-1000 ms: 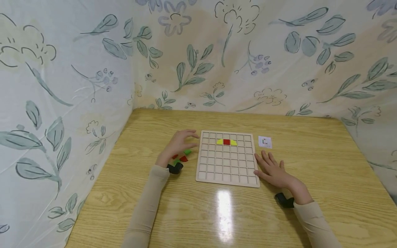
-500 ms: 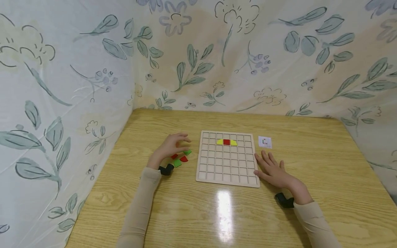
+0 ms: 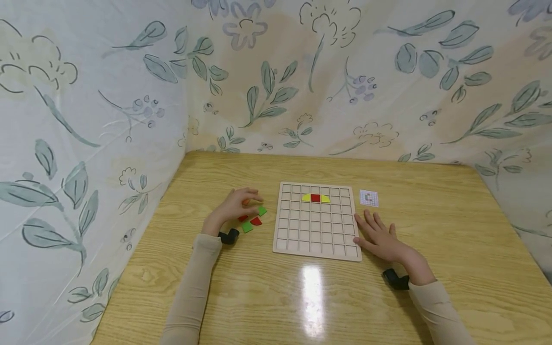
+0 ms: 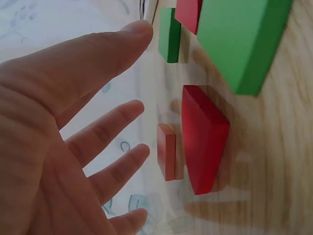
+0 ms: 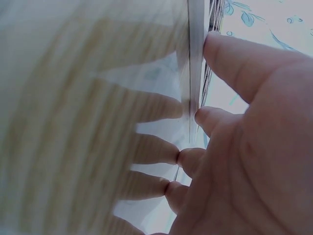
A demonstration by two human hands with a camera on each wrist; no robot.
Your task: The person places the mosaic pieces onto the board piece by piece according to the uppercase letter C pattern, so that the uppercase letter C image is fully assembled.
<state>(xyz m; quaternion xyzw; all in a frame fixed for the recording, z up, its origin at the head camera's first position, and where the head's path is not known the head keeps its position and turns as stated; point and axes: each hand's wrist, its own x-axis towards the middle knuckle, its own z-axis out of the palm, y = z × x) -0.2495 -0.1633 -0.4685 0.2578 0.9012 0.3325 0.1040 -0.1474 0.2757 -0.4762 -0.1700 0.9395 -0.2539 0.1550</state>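
My left hand (image 3: 233, 206) hovers over the loose pieces left of the board, its fingers spread and nothing between them. Under and beside it lie a green piece (image 3: 262, 211), a red quarter-round piece (image 3: 256, 221), another green piece (image 3: 247, 227) and an orange piece (image 4: 167, 152). A second red piece (image 4: 203, 139) shows close up in the left wrist view. The wooden grid board (image 3: 304, 224) holds a red square (image 3: 316, 198) between two yellow pieces (image 3: 325, 199) near its far side. With spread fingers, my right hand (image 3: 381, 239) rests along the board's right edge, thumb and fingertips at the rim.
A small printed card (image 3: 368, 197) with a grid pattern lies right of the board's far corner. The wood-grain table (image 3: 267, 297) ends at a flower-patterned cloth (image 3: 276, 86) behind and on the left. Black wrist cameras (image 3: 228, 236) sit at both wrists.
My left hand has moved left, away from the board's edge and back over the loose pieces, with its fingers lower. The right hand and the board have stayed put.
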